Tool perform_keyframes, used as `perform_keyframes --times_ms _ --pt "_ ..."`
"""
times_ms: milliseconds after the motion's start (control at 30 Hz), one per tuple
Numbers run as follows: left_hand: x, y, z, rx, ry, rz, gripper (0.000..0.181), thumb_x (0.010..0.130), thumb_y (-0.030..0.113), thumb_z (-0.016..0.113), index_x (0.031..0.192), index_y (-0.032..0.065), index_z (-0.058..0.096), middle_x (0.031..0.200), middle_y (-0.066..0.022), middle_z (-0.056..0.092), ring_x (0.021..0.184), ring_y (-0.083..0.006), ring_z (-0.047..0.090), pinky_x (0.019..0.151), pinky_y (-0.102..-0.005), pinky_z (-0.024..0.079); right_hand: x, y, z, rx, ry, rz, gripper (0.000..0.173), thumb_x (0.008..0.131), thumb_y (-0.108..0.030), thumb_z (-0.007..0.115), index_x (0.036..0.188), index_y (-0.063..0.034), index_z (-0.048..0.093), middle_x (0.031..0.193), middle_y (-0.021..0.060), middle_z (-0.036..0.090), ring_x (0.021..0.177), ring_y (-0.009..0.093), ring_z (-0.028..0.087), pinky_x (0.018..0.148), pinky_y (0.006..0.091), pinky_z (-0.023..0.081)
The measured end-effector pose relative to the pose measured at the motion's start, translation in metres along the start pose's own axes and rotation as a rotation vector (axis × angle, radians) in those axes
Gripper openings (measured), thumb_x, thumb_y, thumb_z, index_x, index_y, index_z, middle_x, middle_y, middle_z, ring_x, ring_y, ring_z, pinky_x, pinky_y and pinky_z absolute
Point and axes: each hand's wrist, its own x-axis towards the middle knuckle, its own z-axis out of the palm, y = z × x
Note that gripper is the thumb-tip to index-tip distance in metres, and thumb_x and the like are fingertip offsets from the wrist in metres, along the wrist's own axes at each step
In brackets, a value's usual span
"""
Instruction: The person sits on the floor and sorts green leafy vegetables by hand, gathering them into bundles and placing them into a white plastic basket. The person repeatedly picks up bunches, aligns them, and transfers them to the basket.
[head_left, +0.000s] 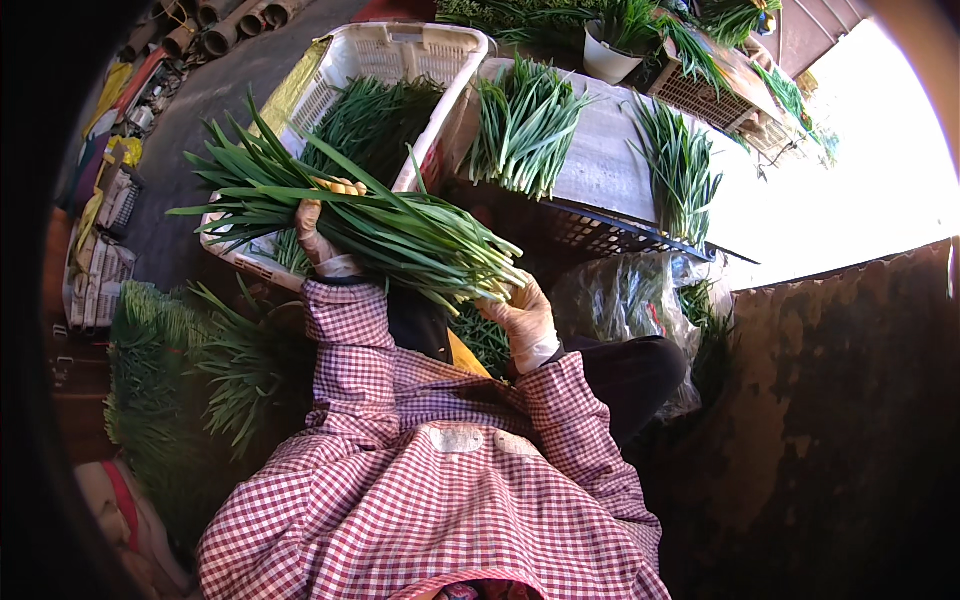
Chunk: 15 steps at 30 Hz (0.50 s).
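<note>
A thick bundle of long green leaves, apparently garlic chives (405, 232), lies slantwise in front of me, pale stem ends towards the lower right. My left hand (322, 225), in a thin translucent glove, is wrapped around its leafy part. At the stem ends, my right hand (525, 315), gloved likewise, pinches some stems between thumb and fingers. Behind the bundle stands a white plastic crate (450, 45) holding more green leaves (375, 120). Two separate bunches, one nearer the crate (525, 127) and one farther right (679, 169), rest on a pale board (607, 142).
A clear plastic bag (630, 292) is below the board, near my right knee. Piled greens (157, 375) lie at the left. A white pot (609, 60) and a plastic crate (705, 94) stand behind the board. A stained brown panel (832, 390) rises at the right.
</note>
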Motion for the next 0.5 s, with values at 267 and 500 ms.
perform_keyframes --times_ms 267,500 --pt "0.002 -0.004 -0.015 -0.098 0.042 0.053 0.026 0.078 0.019 0.053 0.098 0.0012 0.052 0.083 -0.0074 0.053 0.079 -0.0215 0.049 0.082 -0.0402 0.041 0.011 0.034 -0.054 -0.532 0.153 -0.16 0.027 0.072 0.011 0.06 0.096 -0.0026 0.059 0.082 0.003 0.06 0.067 0.011 0.056 0.06 0.0235 0.049" --pt "0.005 -0.004 -0.02 -0.091 -0.075 0.034 0.027 0.078 0.019 0.054 0.099 0.0018 0.052 0.091 -0.0087 0.055 0.086 -0.0224 0.052 0.087 -0.0415 0.04 -0.004 -0.015 -0.018 0.012 -0.078 0.049 0.04 0.082 -0.014 0.066 0.117 -0.0018 0.051 0.103 0.0053 0.061 0.086 0.01 0.057 0.07 0.0213 0.047"
